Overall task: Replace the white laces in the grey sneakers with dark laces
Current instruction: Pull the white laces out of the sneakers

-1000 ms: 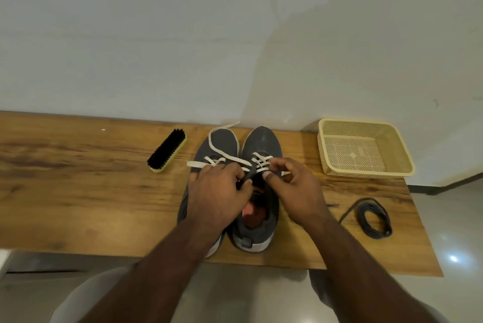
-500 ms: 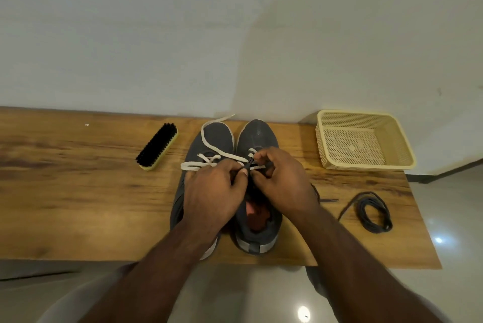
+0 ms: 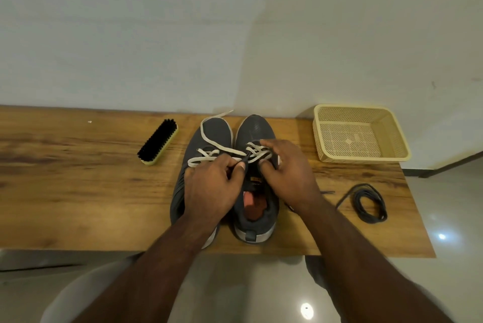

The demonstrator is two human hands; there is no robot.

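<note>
Both hands work over the right sneaker [image 3: 257,207] at the near edge of the surface [image 3: 78,192]. Left hand [image 3: 211,189] pinches a dark lace end [image 3: 241,163]; right hand [image 3: 287,173] has its fingers curled on the white laces [image 3: 257,152], exact grip unclear. Advice: hold the shoe steady, free one crossing at a time. Spare dark lace [image 3: 369,202] lies coiled to the right. Left sneaker [image 3: 209,137] is part unlaced; brush [image 3: 158,142] and basket [image 3: 360,159] sit further back.

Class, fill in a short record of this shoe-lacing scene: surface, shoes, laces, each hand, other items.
surface: wooden table
shoes: grey sneakers, side by side
white laces: partly loosened
dark lace: coiled, right of the shoes
left hand: pinches a dark lace tip
right hand: grips the right shoe
other: brush, basket
</note>
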